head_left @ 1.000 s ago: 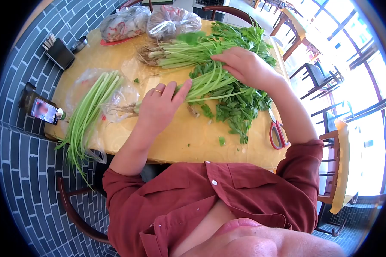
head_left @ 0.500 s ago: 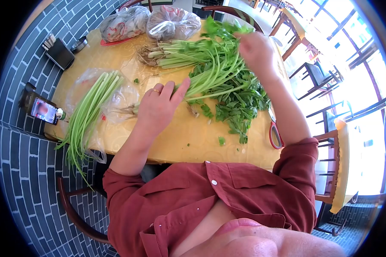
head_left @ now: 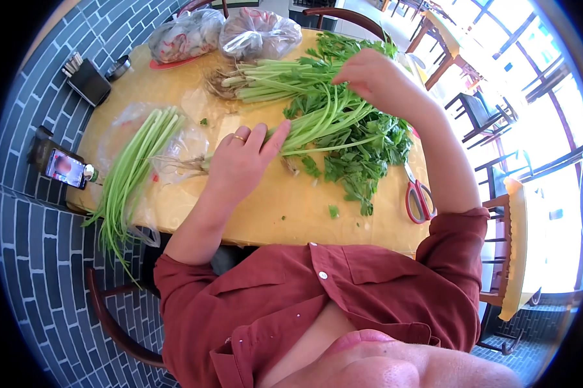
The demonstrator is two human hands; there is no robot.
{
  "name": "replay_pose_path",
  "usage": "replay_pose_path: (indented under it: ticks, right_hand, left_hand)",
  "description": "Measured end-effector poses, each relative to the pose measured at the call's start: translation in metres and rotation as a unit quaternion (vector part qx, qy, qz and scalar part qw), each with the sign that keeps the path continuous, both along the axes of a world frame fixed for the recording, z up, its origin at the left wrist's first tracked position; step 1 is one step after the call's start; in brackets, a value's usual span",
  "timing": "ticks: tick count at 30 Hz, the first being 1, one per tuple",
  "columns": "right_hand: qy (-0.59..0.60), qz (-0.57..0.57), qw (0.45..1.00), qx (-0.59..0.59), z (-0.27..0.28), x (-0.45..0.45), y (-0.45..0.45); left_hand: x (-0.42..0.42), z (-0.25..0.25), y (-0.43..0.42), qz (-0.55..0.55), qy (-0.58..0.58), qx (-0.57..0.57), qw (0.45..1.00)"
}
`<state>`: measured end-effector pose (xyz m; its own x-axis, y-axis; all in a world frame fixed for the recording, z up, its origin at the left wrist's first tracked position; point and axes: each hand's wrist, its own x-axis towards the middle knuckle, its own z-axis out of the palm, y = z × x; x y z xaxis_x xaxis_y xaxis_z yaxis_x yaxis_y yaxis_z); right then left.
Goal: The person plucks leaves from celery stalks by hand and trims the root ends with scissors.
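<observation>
Some celery (head_left: 314,131) — red-marked bags (head_left: 186,35), illegible

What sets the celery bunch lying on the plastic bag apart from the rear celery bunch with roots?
The bagside bunch shows mostly bare stalks, while the rear bunch runs into broad leaves. Brown, tangled roots end the rear bunch; the bagside bunch's upper ends look pale and trimmed. The bagside bunch droops over the table edge; the rear bunch's stalks lie flat. Both have long green stalks.

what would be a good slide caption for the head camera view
Left hand on leafy green stalks, right hand over the greens, red-handled scissors lying on the table.
</observation>
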<state>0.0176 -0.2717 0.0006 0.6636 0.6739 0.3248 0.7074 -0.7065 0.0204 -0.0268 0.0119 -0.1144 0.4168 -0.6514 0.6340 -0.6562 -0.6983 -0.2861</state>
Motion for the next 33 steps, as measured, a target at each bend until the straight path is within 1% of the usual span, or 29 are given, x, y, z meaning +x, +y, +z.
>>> replay_pose_path:
  ticks: [3,4,5,8,11,14,17,20,23,26,29,33]
  right_hand:
    - [-0.002,0.079,0.996,-0.033,-0.006,0.010,0.014]
    - [-0.008,0.102,0.994,-0.048,-0.009,0.015,0.016]
    - [-0.009,0.078,0.993,-0.087,-0.014,0.018,0.020]
    - [0.037,0.033,0.987,-0.150,-0.013,0.018,0.026]
    - [0.023,0.048,0.990,-0.129,-0.013,0.023,0.020]
    - [0.027,-0.003,0.994,-0.102,-0.004,0.014,0.022]
    - [-0.023,0.018,0.999,-0.032,-0.014,0.015,0.015]
    - [-0.049,0.069,0.995,0.054,-0.021,0.014,0.013]
    - [-0.098,0.033,0.981,0.162,-0.035,0.014,0.014]
    - [-0.151,0.007,0.978,0.144,-0.036,0.006,0.022]
    - [-0.169,-0.016,0.977,0.127,-0.034,-0.001,0.026]
    - [-0.143,0.020,0.975,0.171,-0.040,0.003,0.028]
  left_hand:
    - [-0.004,0.003,-0.001,0.008,0.037,0.001,0.999]
    - [-0.003,0.003,0.000,0.005,0.028,0.000,1.000]
    - [-0.001,0.001,0.000,0.001,0.018,-0.002,1.000]
    - [0.000,0.000,0.001,-0.001,0.014,-0.003,1.000]
    - [0.001,0.000,0.002,-0.002,0.012,-0.006,1.000]
    - [0.001,0.000,0.001,-0.001,0.014,-0.011,1.000]
    - [0.000,0.001,0.001,0.000,0.025,-0.019,1.000]
    - [0.001,0.000,0.001,0.000,0.021,-0.023,1.000]
    - [0.001,0.001,0.002,-0.002,0.024,-0.024,0.999]
    - [0.000,0.002,0.001,-0.004,0.029,-0.024,0.999]
    - [-0.004,0.004,0.001,0.006,0.050,-0.016,0.999]
    - [-0.004,0.004,0.002,0.008,0.068,-0.013,0.998]
